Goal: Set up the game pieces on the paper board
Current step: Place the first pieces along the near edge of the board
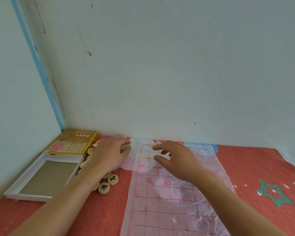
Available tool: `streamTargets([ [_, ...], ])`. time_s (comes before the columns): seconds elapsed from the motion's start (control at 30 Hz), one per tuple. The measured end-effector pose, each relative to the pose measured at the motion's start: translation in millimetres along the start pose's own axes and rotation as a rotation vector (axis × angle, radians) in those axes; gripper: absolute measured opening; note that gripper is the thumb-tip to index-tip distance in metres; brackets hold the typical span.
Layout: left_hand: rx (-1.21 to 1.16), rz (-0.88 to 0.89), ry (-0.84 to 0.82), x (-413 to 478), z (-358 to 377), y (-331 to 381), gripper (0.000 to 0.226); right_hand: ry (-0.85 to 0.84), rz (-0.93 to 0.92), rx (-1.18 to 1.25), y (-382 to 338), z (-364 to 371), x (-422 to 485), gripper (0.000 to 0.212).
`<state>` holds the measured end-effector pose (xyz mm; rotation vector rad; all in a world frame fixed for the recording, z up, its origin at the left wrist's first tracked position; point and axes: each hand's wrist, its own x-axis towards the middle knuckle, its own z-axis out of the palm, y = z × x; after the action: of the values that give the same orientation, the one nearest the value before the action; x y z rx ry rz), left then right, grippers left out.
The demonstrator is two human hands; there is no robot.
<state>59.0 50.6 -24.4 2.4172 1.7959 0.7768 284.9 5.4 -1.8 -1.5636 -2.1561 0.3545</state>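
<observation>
Along the far edge of the red mat (254, 167), toward its far left corner, the left hand (109, 155) lay over the pile of round pieces (109, 183), fingers curled round a pale disc (126, 146). Paper board (169, 210) lay flat on the mat, running from near edge to far edge, red grid up, creased. Right hand (179, 160) was over the board's far left corner, fingers loosely spread, gripping nothing. A single piece (156, 143) sat on that corner just past the index fingertip; contact could not be told. Yellow box lid (71, 142) occupied the far left corner, by the wall. White tray (46, 176) lay just nearer, along the left edge. Green star (274, 193) was printed toward the right edge.
</observation>
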Motion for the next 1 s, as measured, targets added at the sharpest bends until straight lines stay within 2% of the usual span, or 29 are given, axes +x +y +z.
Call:
streamTargets([
  [0.33, -0.005, -0.027, -0.002, -22, -8, -17, 0.037, -0.100, -0.085, -0.046, -34, 41, 41, 0.037],
  [0.6, 0.011, 0.017, 0.048, -23, -4, -27, 0.025, -0.092, -0.173, -0.160, -54, 59, 58, 0.028],
  [1.0, 0.032, -0.003, 0.053, -20, -8, -28, 0.024, -0.121, -0.177, -0.194, -58, 63, 62, 0.025],
])
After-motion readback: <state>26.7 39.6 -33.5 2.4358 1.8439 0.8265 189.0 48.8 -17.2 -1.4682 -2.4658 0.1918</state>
